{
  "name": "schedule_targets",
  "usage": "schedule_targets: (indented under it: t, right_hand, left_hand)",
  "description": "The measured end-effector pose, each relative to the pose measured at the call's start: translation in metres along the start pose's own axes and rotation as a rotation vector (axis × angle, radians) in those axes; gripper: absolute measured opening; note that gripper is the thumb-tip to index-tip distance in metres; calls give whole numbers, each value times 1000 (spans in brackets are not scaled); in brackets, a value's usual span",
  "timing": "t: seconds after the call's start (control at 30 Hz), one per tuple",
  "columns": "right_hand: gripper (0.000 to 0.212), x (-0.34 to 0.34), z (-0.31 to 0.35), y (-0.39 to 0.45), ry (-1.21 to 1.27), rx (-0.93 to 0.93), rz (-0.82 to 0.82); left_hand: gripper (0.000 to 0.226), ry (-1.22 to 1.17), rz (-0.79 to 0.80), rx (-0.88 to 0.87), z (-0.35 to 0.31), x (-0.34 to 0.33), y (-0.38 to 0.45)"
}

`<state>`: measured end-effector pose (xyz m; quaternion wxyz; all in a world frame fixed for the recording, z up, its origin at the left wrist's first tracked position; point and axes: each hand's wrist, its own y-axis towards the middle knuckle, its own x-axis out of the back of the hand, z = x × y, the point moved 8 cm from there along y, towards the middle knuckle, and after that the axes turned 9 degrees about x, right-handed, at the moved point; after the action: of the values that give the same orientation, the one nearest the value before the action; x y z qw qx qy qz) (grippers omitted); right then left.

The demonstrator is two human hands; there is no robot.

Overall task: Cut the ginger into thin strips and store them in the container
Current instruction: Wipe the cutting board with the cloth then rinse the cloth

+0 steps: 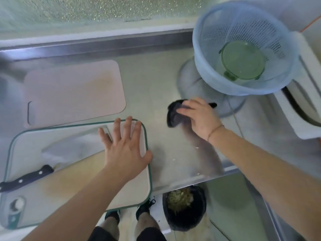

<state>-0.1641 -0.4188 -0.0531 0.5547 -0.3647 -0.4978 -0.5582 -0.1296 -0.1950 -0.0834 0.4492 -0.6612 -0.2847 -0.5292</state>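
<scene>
- Down by the person's shoes (145, 205), a black bin (184, 208) stands on the floor under the counter edge, with pale shredded scraps inside it.
- On the near left of the steel counter (156, 80) lies a white cutting board (52, 180) with a green rim, its near corner hanging past the counter's front edge.
- A knife (26, 178) with a black riveted handle lies across the board's left side, blade pointing toward the middle; the blade is blurred.
- The left hand (125, 150) lies flat on the board's far right corner, fingers straight and spread, holding nothing.
- A few tiny pale bits (197, 147) lie on the bare steel to the right of the board; whether they are ginger I can't tell.
- The right hand (198, 117) presses a dark cloth (173, 113) onto the counter, fingers bent over it, apparently holding it down.
- Farther left, a second board (74, 91), pinkish and bare, lies flat just beyond the white one.
- Farther right, a blue perforated colander (243, 49) sits tilted on a round grey lid-like piece (194, 84).
- Inside the colander rests a round green container (243, 60), seen from above; no ginger strips show in it from here.
- Behind everything runs the counter's raised steel back edge and a speckled wall (97, 9).
</scene>
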Motion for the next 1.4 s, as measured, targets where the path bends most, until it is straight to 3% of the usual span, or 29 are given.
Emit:
schedule_targets:
  t: [0.17,0.27,0.33,0.43,0.53,0.73,0.87,0.97,1.03,1.17,1.27,1.4]
  right_hand:
    - [36,10,65,-120,79,20,117]
    - [34,39,21,-115,167,-224,-94]
    - [33,61,-25,-117,56,-406,-203]
    - [35,55,-78,-138,-90,-648,-105]
    - [34,36,-62,-149,-122,-743,-82]
    - [36,9,37,-147,21,-529,-62]
    - [36,46,0,-145,71,-701,-206]
    - [36,59,-19,-131,18,-799,-263]
    - [38,45,-1,-102,30,-690,-206]
    - [42,28,83,-66,39,-258,-230]
    - [42,45,126,-107,6,-244,-393]
    - [38,48,172,-208,81,-355,-584]
  left_hand:
    - [88,-94,25,29,-12,0,-3]
    - [81,-115,4,28,-20,1,-5]
    - [76,-110,3,9,-23,1,-8]
    - [66,-111,-11,-32,-27,1,-16]
    - [60,-128,-20,-57,-29,-1,-24]
    - [54,-157,12,-87,-27,-2,-29]
    - [50,-252,-40,-137,-19,5,-49]
    - [45,-407,-182,-182,4,9,-79]
    - [45,-500,-278,-256,18,10,-104]
    - [32,-668,-383,-455,25,5,-145]
    - [28,-778,-400,-581,14,-3,-170]
    - [24,-879,-328,-682,-8,-30,-206]
